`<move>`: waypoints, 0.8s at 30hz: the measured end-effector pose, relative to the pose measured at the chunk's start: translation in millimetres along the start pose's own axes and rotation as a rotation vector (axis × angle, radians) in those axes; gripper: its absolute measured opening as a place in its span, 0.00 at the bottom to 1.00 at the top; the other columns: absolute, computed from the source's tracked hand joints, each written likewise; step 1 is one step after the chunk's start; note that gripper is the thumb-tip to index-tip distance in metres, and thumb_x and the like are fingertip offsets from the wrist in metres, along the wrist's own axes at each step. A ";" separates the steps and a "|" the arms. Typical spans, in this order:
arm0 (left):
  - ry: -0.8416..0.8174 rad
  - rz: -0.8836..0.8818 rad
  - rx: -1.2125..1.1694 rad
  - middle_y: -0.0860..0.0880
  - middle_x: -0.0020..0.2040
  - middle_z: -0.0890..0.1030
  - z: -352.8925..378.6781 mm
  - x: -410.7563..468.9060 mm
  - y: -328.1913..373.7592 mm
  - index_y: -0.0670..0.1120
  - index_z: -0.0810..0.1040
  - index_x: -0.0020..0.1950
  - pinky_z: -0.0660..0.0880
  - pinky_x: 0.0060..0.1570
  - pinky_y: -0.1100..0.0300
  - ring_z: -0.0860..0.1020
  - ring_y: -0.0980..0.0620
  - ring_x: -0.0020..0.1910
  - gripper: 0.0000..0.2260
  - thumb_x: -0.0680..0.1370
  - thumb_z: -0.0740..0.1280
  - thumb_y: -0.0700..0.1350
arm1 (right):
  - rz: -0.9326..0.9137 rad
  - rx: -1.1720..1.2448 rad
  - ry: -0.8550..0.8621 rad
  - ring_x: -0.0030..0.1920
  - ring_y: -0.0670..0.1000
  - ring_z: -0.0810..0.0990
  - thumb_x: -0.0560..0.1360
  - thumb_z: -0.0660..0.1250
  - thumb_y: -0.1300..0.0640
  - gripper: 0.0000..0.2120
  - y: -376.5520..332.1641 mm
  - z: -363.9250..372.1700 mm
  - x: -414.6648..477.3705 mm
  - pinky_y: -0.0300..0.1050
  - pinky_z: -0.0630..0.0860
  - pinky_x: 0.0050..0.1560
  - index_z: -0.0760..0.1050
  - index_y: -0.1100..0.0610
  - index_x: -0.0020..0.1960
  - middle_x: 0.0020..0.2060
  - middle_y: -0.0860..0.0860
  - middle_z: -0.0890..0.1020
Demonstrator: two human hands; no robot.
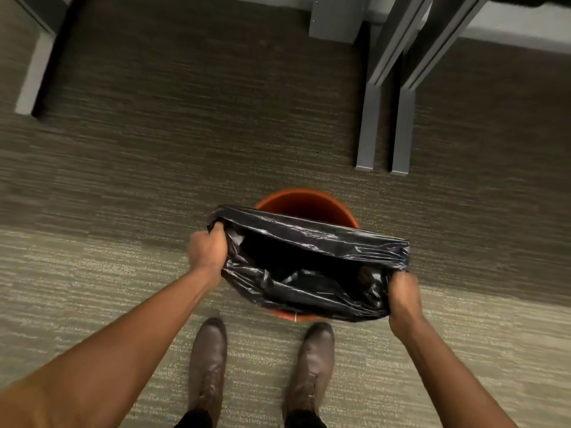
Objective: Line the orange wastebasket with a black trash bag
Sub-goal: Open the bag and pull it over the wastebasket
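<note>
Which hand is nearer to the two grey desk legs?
Right. The right hand grips the black trash bag below the desk legs; the left hand is farther left.

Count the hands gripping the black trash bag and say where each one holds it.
2. The left hand grips the trash bag at its left edge; the right hand grips its right corner.

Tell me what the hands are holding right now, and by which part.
Both hold the black trash bag by its open mouth: left hand at the left edge, right hand at the right edge, stretched over the orange wastebasket.
</note>
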State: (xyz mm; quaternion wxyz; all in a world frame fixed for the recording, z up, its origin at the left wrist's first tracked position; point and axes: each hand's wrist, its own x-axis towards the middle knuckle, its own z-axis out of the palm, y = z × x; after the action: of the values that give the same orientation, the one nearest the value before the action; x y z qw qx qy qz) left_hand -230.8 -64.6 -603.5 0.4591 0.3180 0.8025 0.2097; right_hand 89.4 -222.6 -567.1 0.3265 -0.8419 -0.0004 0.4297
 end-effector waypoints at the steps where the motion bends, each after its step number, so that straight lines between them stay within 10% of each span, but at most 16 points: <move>1: -0.013 -0.021 0.030 0.47 0.33 0.77 -0.9 0.6 -2.3 0.44 0.75 0.34 0.68 0.35 0.53 0.74 0.47 0.32 0.19 0.82 0.66 0.52 | 0.026 -0.050 -0.007 0.35 0.53 0.81 0.80 0.60 0.57 0.15 2.0 1.1 1.4 0.46 0.75 0.35 0.82 0.58 0.41 0.33 0.51 0.86; 7: -0.075 -0.071 0.428 0.38 0.46 0.82 -6.8 2.8 -30.5 0.37 0.80 0.44 0.71 0.44 0.50 0.78 0.40 0.41 0.21 0.85 0.60 0.51 | 0.201 -0.362 -0.038 0.55 0.65 0.84 0.85 0.58 0.51 0.21 62.3 13.1 15.0 0.60 0.81 0.59 0.84 0.65 0.56 0.56 0.66 0.86; 12: -0.126 -0.022 0.632 0.32 0.61 0.85 -7.2 3.5 -44.5 0.35 0.84 0.60 0.80 0.60 0.44 0.84 0.32 0.59 0.18 0.85 0.61 0.46 | 0.215 -0.374 -0.033 0.43 0.58 0.82 0.86 0.58 0.50 0.21 92.8 19.5 16.1 0.53 0.77 0.48 0.83 0.63 0.51 0.50 0.63 0.86; 24: -0.232 0.165 0.650 0.38 0.49 0.85 13.3 31.8 -35.5 0.37 0.81 0.48 0.74 0.42 0.54 0.82 0.41 0.44 0.13 0.86 0.62 0.42 | 0.062 -0.264 0.110 0.54 0.68 0.84 0.86 0.59 0.56 0.17 75.8 26.6 50.5 0.65 0.82 0.56 0.82 0.65 0.56 0.56 0.67 0.86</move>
State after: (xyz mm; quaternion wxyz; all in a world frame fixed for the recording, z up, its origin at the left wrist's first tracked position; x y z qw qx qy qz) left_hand -242.4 -66.9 -651.5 0.4039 0.5328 0.7414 -0.0578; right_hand 80.8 -253.4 -656.4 0.1989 -0.8995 -0.0131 0.3889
